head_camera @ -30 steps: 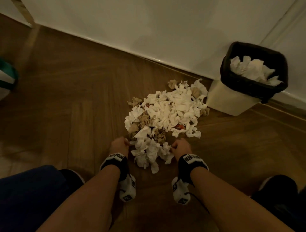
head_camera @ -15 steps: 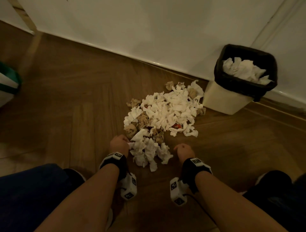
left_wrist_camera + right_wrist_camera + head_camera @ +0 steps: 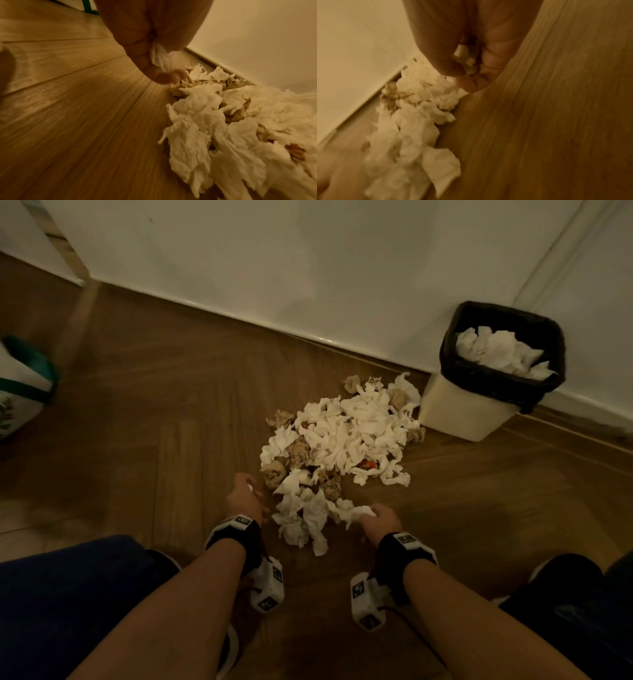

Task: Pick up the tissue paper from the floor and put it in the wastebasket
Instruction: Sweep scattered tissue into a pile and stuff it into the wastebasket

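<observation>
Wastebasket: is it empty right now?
No, in the head view the wastebasket with the black liner already holds crumpled white tissue near its rim.

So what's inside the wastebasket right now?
The wastebasket holds crumpled white tissues piled up near the rim of its black liner. Anything underneath that top layer is covered.

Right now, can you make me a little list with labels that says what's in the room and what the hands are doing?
floor: brown wooden floor
pile: crumpled white and brown tissue paper, on floor
bin: cream wastebasket with black liner, right of pile, tissues inside
left hand: pinches a white tissue scrap
right hand: grips white tissue
</observation>
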Available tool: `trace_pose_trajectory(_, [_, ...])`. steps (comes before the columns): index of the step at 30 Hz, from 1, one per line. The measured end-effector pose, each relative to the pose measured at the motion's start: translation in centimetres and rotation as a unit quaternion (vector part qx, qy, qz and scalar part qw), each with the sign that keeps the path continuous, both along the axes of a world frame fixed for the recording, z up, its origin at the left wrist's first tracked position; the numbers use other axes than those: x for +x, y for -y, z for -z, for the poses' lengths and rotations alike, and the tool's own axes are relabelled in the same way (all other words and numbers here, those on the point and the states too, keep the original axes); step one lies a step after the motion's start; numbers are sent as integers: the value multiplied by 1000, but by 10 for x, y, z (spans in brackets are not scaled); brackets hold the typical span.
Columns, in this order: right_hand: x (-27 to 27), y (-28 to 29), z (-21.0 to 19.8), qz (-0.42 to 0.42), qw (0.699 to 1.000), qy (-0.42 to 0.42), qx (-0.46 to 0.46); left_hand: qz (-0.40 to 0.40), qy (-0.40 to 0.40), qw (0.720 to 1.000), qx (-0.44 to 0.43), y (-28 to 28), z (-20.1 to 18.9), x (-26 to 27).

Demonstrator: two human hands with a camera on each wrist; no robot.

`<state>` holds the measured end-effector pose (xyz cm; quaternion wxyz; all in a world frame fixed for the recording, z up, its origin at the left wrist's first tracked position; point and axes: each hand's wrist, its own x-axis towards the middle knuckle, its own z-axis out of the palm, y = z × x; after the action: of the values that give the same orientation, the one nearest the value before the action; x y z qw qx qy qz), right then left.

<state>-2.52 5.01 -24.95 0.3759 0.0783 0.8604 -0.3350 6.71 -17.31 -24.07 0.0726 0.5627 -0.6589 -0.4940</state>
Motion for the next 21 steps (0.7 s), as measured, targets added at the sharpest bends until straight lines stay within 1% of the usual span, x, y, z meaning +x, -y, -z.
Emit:
trace_pose_trajectory(1, [-3,-3,-4,55,998,19,-37,45,18,998,-31,0,-3,1])
trace_pose_trajectory(2, [-7,-5,-8,118,989,40,-86,91,34,993,-62,0,-6,1])
trace_pose_trajectory(3, [-10,-6,-12,182,972,54,-139,128,50,986,-97,1,-8,1])
trace_pose_trajectory(4, [-13,-7,-18,233,953,61,-182,155,61,980,-113,0,-13,-1])
trace_pose_trajectory(6, [-17,-11,-34,297,924,65,-232,194,65,970,-132,-4,-26,-7])
trace_pose_trajectory(11, [-27,-14,-71,369,879,100,-286,245,54,958,-142,-18,-58,-29])
trace_pose_trajectory(13, [-30,-17,-86,381,870,102,-296,245,70,957,-142,-24,-71,-36])
trace_pose_trajectory(15, [-31,-23,-99,398,855,105,-314,233,86,960,-126,-29,-83,-41])
trace_pose_trajectory(17, [-28,-30,-109,391,836,123,-365,231,76,965,-100,-35,-95,-45])
trace_pose_trajectory(19, [-28,-35,-115,377,823,117,-409,229,50,968,-90,-40,-106,-48])
trace_pose_trajectory(20, [-29,-36,-118,374,825,110,-409,229,43,969,-86,-43,-112,-49])
trace_pose_trajectory(21, [-33,-38,-121,378,817,108,-421,238,41,966,-96,-45,-116,-51])
